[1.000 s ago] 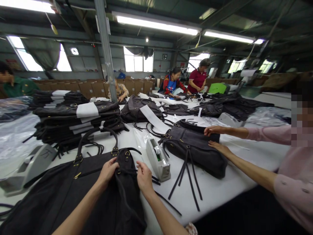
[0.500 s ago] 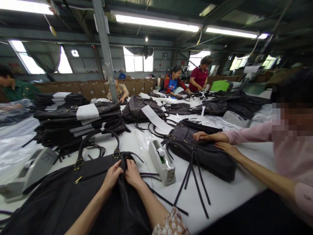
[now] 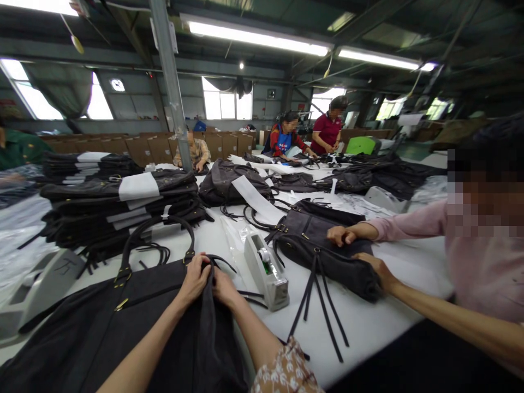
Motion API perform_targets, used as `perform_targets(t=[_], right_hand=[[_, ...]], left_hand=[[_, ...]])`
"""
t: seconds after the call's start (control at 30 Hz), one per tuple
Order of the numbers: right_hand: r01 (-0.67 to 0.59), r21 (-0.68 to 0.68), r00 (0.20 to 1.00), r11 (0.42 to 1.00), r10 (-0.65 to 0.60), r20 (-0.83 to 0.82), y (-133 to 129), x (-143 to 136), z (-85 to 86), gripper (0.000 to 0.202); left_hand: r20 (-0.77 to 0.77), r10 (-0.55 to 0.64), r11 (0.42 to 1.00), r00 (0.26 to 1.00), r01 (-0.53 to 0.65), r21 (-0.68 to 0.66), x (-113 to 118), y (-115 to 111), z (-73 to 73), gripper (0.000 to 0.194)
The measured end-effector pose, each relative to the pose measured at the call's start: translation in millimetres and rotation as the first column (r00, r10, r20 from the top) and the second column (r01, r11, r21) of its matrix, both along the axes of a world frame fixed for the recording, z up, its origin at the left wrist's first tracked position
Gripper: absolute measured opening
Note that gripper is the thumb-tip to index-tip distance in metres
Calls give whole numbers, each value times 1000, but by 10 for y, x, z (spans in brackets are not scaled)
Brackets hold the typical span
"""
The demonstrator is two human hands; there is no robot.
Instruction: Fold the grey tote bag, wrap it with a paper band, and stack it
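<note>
A large dark bag (image 3: pixel 135 327) lies flat on the white table in front of me, its looped handles pointing away. My left hand (image 3: pixel 197 277) is closed on the bag's top edge near its right corner, beside a handle's base. Across a raised fold from it, my right hand (image 3: pixel 222 286) grips the same corner, its fingertips hidden behind the material. Just right of my hands stands a grey tape dispenser (image 3: pixel 266 273).
At the right, a person's two hands rest on another dark bag (image 3: pixel 327 251) with hanging straps. Stacked dark bags (image 3: pixel 123 202) with white paper stand at the back left. Another grey dispenser (image 3: pixel 45 289) is at the left. More people work farther back.
My left fingers have shifted up over the bag's edge, and the fold between my hands stands higher. The neighbour's nearer hand has moved to the end of the other bag. The view has shifted slightly.
</note>
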State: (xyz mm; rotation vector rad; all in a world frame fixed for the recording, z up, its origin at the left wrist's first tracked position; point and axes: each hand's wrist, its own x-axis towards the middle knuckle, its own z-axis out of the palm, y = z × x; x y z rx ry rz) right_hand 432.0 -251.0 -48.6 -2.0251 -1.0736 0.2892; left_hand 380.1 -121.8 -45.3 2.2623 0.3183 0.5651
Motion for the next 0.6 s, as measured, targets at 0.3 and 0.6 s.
perform_targets(t=[0.3,0.6], right_hand=[[100,-89,992,991,-92,89,-187,-205,31,27],[61,-227,992,972,-34,120,-645,-108,373,28]], left_hand=[[-148,-62,969,987,95,228,132,36,-120,35],[-245,-13,948,969,90,305,123,22,-130,41]])
